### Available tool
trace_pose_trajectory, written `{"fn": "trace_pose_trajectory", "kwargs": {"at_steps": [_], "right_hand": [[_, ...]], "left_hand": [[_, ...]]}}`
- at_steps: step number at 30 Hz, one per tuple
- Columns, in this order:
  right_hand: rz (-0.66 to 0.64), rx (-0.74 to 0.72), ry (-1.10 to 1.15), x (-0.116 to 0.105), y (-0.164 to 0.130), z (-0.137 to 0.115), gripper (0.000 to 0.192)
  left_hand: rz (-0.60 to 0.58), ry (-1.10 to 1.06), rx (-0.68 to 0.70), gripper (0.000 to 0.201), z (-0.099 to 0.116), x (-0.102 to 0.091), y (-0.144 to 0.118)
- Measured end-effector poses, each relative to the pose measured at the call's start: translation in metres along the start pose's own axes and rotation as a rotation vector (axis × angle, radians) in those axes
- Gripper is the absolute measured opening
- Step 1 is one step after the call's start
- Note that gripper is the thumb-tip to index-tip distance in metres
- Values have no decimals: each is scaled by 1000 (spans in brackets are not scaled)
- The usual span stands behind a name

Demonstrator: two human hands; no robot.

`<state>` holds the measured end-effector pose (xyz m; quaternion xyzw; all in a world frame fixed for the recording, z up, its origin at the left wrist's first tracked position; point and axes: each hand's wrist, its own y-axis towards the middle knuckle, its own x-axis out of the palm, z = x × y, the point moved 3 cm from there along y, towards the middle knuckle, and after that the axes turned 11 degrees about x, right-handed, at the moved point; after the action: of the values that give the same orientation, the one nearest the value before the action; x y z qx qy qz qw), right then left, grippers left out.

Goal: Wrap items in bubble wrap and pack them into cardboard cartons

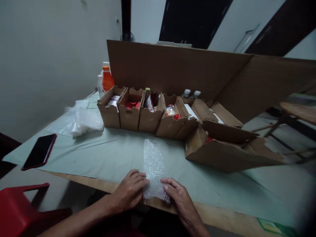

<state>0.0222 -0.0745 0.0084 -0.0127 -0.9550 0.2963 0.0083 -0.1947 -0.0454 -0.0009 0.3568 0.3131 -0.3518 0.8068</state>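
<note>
A strip of clear bubble wrap lies on the pale green table cover, running away from me toward the boxes. Its near end is bunched into a roll at the table's front edge. My left hand grips the left side of that rolled end, fingers curled over it. My right hand holds the right side, thumb and fingers on the wrap. What is inside the roll is hidden.
A row of small open cardboard boxes holds red packets and bottles. A larger box lies at right, a tall cardboard sheet behind. A phone, plastic bags, an orange bottle and a red chair are on the left.
</note>
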Motion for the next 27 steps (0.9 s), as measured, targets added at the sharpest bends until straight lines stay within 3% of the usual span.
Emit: {"fn": "trace_pose_trajectory", "kwargs": {"at_steps": [3,5,8,11,15,18,20,22,25,27], "right_hand": [[-65,23,63,-1,-8,8,51],[-101,26,102,-3,-13,11,51],[-182,15,195,-4,-18,11,51],[-268,11,228,1,-19,11,57],[-164,67,115,7,-11,16,44],[-71,49,62,5,-11,21,53],[38,-44,6,0,-18,24,59],[193,-208,-140,-6,-28,24,52],[360,-564,-522,-3,-41,16,28],[408,-775,-801,7,-40,10,28]], "left_hand": [[164,-81,-44,38,-1,5,9],[238,-127,-81,41,0,4,10],[254,-165,-122,50,5,2,9],[236,-179,-252,23,3,3,11],[204,-123,-461,19,-8,6,17],[179,-48,-513,19,-16,6,19],[179,-19,-534,30,-19,6,18],[173,4,-547,39,-21,7,17],[160,38,-548,40,-23,7,19],[153,66,-536,39,-24,7,23]]}}
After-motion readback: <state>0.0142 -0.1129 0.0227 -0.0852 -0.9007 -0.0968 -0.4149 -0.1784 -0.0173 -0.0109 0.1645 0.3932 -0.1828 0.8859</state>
